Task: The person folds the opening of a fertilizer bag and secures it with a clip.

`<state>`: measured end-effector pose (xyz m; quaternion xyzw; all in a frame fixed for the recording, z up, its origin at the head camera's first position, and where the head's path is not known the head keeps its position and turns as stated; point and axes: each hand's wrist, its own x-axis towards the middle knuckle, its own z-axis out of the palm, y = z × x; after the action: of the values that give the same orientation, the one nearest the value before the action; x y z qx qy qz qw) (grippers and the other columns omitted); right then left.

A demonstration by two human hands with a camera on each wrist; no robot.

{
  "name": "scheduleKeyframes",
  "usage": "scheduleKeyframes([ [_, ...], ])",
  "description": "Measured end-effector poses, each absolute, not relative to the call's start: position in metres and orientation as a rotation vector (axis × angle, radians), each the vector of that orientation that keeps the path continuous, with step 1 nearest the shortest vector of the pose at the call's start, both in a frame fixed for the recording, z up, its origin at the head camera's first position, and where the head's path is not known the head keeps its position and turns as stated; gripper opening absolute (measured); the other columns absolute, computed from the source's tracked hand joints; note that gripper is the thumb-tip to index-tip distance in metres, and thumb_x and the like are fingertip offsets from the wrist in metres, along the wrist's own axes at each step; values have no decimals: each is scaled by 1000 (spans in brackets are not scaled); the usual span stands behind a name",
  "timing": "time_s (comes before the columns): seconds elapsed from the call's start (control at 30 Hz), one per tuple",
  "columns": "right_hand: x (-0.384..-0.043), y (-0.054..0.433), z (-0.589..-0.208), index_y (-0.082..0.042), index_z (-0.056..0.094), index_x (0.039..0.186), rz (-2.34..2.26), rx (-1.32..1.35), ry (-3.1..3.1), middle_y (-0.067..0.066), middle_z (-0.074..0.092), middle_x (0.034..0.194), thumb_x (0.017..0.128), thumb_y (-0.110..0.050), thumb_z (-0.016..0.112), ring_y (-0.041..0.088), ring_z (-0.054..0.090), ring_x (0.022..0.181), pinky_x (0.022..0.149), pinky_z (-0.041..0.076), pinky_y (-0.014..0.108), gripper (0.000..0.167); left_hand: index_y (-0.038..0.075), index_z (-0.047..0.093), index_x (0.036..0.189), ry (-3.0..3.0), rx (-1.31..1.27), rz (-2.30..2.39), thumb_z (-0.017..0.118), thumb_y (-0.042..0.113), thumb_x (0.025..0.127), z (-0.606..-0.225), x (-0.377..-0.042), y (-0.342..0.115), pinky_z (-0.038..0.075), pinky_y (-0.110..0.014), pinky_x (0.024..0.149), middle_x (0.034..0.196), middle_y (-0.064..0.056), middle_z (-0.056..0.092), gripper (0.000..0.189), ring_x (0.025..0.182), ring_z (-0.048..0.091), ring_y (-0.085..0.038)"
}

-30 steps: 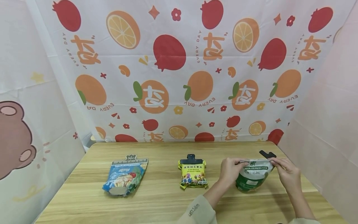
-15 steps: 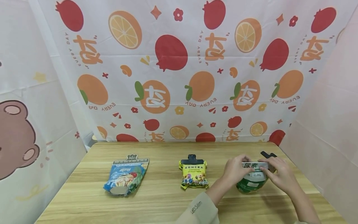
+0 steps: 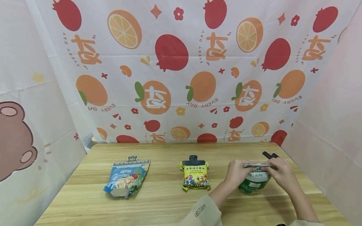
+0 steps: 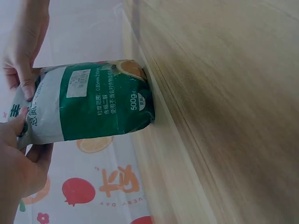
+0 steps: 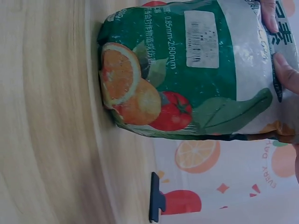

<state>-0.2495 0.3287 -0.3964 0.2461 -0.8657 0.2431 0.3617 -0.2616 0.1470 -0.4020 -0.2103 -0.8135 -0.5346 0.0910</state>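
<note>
A green and white fertilizer bag (image 3: 253,183) stands upright on the table at the right, its top strip bent over. My left hand (image 3: 237,174) pinches the top edge from the left, thumb on the front. From the right, my right hand (image 3: 282,175) pinches the same edge, its thumb close to the left one. In the left wrist view, the bag's front (image 4: 88,102) shows a white label and "500g". Orange and tomato pictures cover its lower side in the right wrist view. A black bag clip (image 5: 155,198) lies on the table behind the bag, beyond my right hand.
A yellow fertilizer bag (image 3: 195,177) with a black clip along its top lies mid-table. Further left lies a blue pouch (image 3: 125,180) closed by a striped clip (image 3: 131,162). A fruit-print curtain (image 3: 175,78) hangs behind the wooden table (image 3: 158,207).
My hands have slid inward from the bag's top corners, and the top strip, earlier stretched flat, is now bent over. The two other bags and the loose clip have stayed in place.
</note>
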Motion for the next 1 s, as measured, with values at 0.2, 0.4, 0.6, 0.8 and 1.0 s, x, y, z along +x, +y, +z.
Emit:
scheduleKeyframes([
  [0.2,-251,330,-403,-16,68,70,691,654,-2156,-12,60,66,58,10,77,4,44,68,68,30,18,30,16,76,87,-2415,-606,-1576,73,17,77,-402,-260,147,43,-8,66,83,13,68,10,79,56,9],
  [0.4,-250,330,-403,-14,69,73,696,714,-2124,-11,61,68,59,7,78,3,42,66,69,29,16,27,16,76,86,-2392,-619,-1571,74,16,76,-403,-260,146,45,-9,66,83,12,68,10,80,58,7],
  [0.6,-246,336,-400,-11,69,85,687,798,-2154,-6,62,79,55,19,75,6,44,70,65,33,16,42,16,76,85,-2388,-631,-1589,74,18,76,-402,-260,147,43,-7,66,83,13,68,10,79,56,9],
  [0.8,-243,349,-397,-8,67,91,688,789,-2227,-2,62,89,59,20,73,3,48,78,65,40,11,44,16,76,84,-2397,-596,-1630,74,17,75,-400,-259,150,43,-7,68,81,13,68,9,80,56,10],
  [1.0,-245,346,-398,-12,68,82,695,685,-2242,-7,62,82,60,18,74,1,48,76,61,40,10,37,17,76,84,-2404,-571,-1651,74,16,75,-400,-259,148,44,-9,68,81,14,68,9,80,57,8],
])
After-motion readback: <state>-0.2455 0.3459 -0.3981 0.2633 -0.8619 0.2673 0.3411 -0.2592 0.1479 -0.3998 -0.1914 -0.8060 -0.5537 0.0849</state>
